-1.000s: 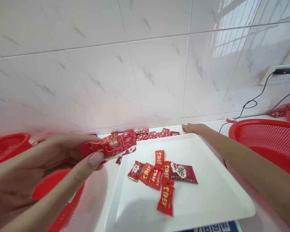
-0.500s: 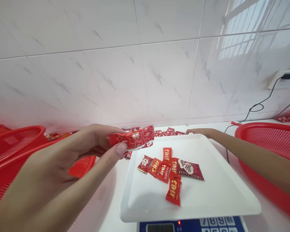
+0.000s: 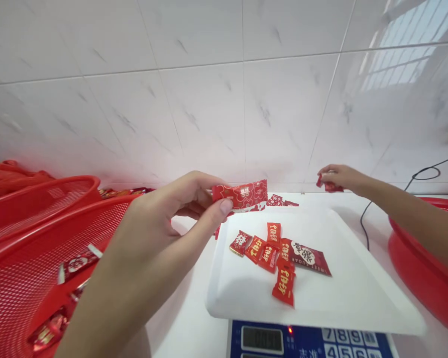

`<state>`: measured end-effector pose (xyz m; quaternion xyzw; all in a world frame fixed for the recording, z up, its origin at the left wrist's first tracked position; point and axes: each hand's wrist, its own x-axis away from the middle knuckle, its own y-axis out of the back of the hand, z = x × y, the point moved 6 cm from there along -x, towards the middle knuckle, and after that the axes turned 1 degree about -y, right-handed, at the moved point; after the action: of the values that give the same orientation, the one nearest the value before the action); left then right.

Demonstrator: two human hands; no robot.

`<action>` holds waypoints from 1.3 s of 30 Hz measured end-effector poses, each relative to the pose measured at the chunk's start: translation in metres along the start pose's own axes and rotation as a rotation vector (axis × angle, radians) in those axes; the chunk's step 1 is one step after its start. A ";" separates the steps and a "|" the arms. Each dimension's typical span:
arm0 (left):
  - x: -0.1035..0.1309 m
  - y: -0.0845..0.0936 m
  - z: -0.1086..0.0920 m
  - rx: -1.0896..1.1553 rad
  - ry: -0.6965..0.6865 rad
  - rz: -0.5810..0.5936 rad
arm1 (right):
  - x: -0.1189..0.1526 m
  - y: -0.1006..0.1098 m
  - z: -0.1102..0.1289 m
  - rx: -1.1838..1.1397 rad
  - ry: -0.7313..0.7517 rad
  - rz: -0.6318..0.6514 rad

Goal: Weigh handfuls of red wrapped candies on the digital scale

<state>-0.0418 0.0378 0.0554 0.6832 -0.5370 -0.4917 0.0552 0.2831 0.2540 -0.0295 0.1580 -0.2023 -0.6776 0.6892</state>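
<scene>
Between the thumb and fingers of my left hand (image 3: pixel 171 233) is a red wrapped candy (image 3: pixel 242 195) with a pale flower outline. It is held above the far left edge of a white weighing tray (image 3: pixel 343 303). Several red candies with gold lettering (image 3: pixel 283 283), a small shiny red candy (image 3: pixel 241 242) and a dark red sugar packet (image 3: pixel 309 257) lie on the tray. My right hand (image 3: pixel 338 179) is raised behind the tray's far edge, its fingers closed on small red wrapped candies (image 3: pixel 332 187).
Under the tray stands a blue scale (image 3: pixel 302 343) with a lit red lamp. Red mesh baskets flank it: the left basket (image 3: pixel 15 278) holds wrapped candies, and the right basket (image 3: pixel 406 248) is partly hidden by my arm. A black cable (image 3: pixel 362 223) runs behind. More candies (image 3: pixel 276 200) lie near the wall.
My right hand has come up from behind the tray and now shows red candies in its fingers. The view has shifted left; my left hand still holds the same candy.
</scene>
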 end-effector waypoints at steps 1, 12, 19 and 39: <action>-0.001 -0.002 -0.001 0.031 0.015 0.015 | 0.014 0.005 0.013 -0.077 0.018 -0.051; -0.006 -0.071 -0.015 0.138 0.026 0.344 | 0.149 -0.067 0.031 -0.527 0.148 0.288; -0.014 -0.058 0.002 0.064 0.058 0.265 | 0.158 -0.051 0.026 -0.279 0.237 0.169; -0.006 -0.045 -0.024 0.210 0.063 0.098 | 0.168 -0.047 0.037 -0.330 0.392 0.080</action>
<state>0.0069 0.0502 0.0443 0.6733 -0.6161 -0.4080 0.0240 0.2245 0.0868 -0.0098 0.1635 0.0422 -0.6301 0.7579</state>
